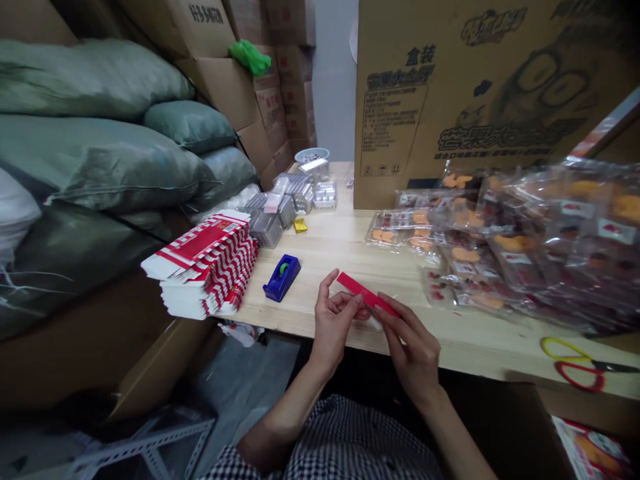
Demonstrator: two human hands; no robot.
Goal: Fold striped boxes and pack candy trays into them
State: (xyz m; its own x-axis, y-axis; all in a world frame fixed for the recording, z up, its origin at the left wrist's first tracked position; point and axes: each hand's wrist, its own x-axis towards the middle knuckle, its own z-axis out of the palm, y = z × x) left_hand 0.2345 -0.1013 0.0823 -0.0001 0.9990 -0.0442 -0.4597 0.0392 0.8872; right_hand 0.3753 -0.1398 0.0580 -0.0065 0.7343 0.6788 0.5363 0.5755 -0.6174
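Pale wooden table [325,253] mid-frame. Left hand [334,321] and right hand [413,341] both pinching a red strip [354,285], just below frame centre, over table's near side. Sacks [110,153] heaped upper left; cartons [223,90] stacked beside them; large box [400,160] upper right.

The strip [351,284] is red, the tape dispenser [281,281] blue.

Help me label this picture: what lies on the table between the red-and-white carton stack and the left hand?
The head view shows a blue tape dispenser between them, on the table.
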